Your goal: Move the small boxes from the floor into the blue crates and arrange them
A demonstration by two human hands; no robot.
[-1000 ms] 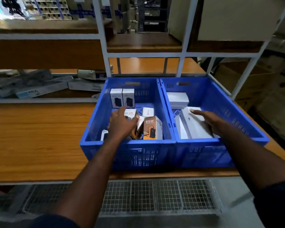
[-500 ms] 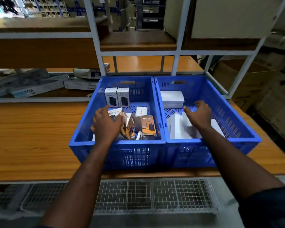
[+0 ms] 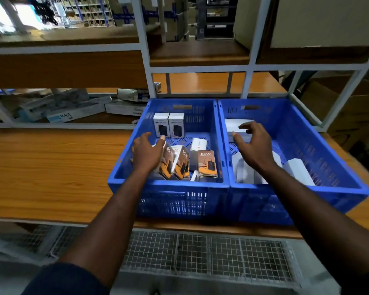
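Just right of the left hand [image 3: 146,155], inside the left blue crate [image 3: 168,201], three orange-and-black 65W boxes [image 3: 206,165] stand on end in a loose row, and the nearest leans against the palm. Thumb and forefinger are spread, but I cannot tell whether the hidden fingers curl round that box. Beyond that hand, two white printed boxes [image 3: 161,126] stand upright by the far wall. The right hand [image 3: 251,147] hovers open and empty, fingers splayed, in the right blue crate [image 3: 307,145]. Flat white boxes [image 3: 241,171] lie below it, and another white box [image 3: 232,125] sits just past it. These cartons look light and stiff, with slick faces, and seem likely to topple if nudged. Pinching one across its narrow sides near the top should steady it. Both crates sit on the wooden counter [image 3: 51,167].
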